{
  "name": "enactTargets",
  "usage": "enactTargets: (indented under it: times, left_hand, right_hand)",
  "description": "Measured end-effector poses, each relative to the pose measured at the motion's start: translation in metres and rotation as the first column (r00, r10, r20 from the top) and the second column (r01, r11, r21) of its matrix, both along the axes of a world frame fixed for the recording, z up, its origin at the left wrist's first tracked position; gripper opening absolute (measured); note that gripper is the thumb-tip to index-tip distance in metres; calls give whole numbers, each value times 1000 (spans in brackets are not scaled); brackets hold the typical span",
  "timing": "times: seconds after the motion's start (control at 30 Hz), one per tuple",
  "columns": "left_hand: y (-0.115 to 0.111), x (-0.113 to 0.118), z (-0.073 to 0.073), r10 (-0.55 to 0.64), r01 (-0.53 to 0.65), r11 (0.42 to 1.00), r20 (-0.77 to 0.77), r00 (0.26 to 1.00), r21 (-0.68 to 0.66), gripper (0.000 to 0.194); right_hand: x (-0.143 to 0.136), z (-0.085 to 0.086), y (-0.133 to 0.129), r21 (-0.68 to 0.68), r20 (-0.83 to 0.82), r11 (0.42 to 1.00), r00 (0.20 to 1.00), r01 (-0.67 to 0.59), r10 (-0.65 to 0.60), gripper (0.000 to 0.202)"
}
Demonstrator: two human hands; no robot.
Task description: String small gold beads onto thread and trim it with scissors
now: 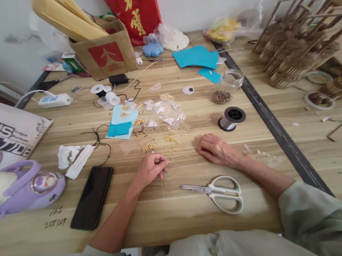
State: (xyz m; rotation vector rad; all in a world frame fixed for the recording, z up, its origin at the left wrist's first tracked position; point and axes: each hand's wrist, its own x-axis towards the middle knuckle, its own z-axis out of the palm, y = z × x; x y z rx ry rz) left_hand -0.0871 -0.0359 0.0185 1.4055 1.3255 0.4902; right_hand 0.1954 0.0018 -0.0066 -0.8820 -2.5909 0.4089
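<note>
Between my two hands a thin gold chain [179,158] with a small ring on it lies stretched low over the wooden table. My left hand [152,168] pinches its left end, and fine clear threads hang below those fingertips. The other end runs under the curled fingers of my right hand [216,149], which rests on the tabletop. Scissors with pale handles [225,194] lie slightly open just in front of my hands. Small gold findings [171,135] and a pile of gold beads [148,147] are scattered beyond my left hand.
A wire spool [233,119] stands beyond my right hand, near a jar of dark beads [222,96]. To the left lie a black phone [91,198] and a purple bottle [46,189]. A cardboard box [105,54] and wooden baskets [297,47] stand farther back.
</note>
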Motion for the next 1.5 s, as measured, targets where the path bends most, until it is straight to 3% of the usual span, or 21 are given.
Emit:
enactTargets:
  times: [0.87,1.0,1.1,1.23,1.5]
  left_hand:
    - [1,-1,-5,4,-2,1000,59,998,-30,20]
    - [1,-1,-6,13,-11,999,55,998,-31,22]
    - [1,-1,-7,25,-23,999,61,998,-43,22]
    - [2,-1,-6,29,-26,998,64,998,-59,22]
    - [3,-3,-9,12,-7,998,78,997,-61,22]
  right_hand:
    - [3,-3,2,-32,-90,999,996,-10,7,10]
    - [-1,3,-1,-23,-118,1000,993,-20,17,12]
    - [-12,13,-10,13,-119,997,990,-71,72,24]
    - [-33,24,-25,38,-5,981,982,-188,188,47]
    - [-58,17,-35,67,67,967,968,-244,240,61]
